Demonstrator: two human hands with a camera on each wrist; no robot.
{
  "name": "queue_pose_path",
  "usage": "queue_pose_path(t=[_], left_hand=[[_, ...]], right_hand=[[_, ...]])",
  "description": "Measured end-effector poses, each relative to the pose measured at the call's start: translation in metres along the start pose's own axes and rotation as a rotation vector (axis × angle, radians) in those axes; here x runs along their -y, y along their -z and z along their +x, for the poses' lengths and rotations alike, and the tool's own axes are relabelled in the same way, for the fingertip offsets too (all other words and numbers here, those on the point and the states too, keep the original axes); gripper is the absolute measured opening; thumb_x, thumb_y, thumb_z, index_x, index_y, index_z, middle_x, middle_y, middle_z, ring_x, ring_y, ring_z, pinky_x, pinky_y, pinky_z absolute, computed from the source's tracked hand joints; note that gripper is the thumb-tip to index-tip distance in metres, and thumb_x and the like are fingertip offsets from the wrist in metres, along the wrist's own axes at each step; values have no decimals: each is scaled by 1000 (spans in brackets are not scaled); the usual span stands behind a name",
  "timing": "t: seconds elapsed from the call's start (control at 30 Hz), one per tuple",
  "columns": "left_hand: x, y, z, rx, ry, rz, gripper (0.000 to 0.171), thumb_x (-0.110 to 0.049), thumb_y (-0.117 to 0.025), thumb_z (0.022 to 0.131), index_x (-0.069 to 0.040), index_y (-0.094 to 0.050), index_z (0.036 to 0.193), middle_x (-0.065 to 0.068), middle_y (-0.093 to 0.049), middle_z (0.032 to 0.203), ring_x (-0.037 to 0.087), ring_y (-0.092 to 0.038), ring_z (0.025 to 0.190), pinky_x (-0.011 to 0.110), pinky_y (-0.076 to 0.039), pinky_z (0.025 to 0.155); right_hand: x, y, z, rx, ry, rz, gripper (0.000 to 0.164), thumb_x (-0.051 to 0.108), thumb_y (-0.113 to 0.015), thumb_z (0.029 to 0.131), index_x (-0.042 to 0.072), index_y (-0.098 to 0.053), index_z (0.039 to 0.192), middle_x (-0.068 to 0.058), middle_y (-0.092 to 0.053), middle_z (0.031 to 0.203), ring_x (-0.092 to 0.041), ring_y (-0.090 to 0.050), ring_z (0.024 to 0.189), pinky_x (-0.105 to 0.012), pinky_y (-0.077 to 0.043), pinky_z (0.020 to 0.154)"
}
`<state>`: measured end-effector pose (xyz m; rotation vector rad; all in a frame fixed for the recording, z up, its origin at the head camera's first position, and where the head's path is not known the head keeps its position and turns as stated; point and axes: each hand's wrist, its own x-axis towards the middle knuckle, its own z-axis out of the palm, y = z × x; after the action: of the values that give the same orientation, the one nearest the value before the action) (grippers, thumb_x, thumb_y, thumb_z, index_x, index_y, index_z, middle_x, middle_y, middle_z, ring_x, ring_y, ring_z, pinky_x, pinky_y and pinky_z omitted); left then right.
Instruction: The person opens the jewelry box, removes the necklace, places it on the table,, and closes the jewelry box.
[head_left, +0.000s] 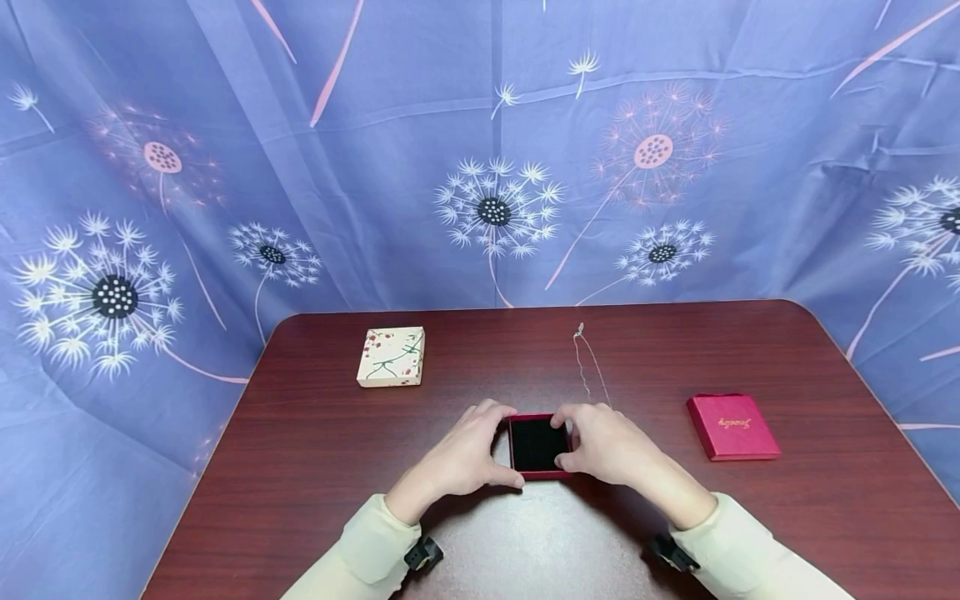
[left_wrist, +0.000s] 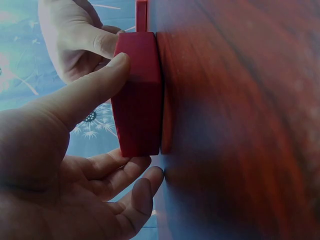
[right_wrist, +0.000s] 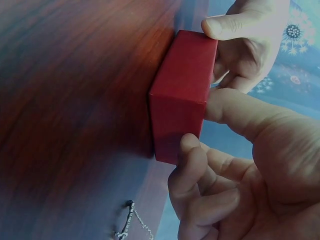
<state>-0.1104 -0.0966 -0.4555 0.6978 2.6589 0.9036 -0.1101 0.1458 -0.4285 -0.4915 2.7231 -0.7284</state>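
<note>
Both hands are part curled: the left hand (head_left: pixel 467 456) grips the red box (right_wrist: pixel 182 65) on the table (head_left: pixel 300 500); the right hand (head_left: pixel 603 446) bends over its rim, maybe pinching, I can't tell. A red lid (head_left: pixel 738 442) lies right. This looks like settling the black pad (head_left: pixel 532 446); next needs gentle fingertips. Gold writing (head_left: pixel 733 423) on the lid says "Jewelry", upside down
</note>
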Motion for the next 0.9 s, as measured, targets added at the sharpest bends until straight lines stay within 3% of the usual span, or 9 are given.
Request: queue_pose_path(t=[0.9], left_hand=[[0,0,-1,-7,-2,-5,90,-34,-97,75,-5,-54,149,6,-58,142,25,-50,136,43,-41,117]], right_hand=[[5,2,0,-1,-15,-33,45,21,-94,77,13,-71,116,11,-61,75,-8,-55,63,-39,-51,66]])
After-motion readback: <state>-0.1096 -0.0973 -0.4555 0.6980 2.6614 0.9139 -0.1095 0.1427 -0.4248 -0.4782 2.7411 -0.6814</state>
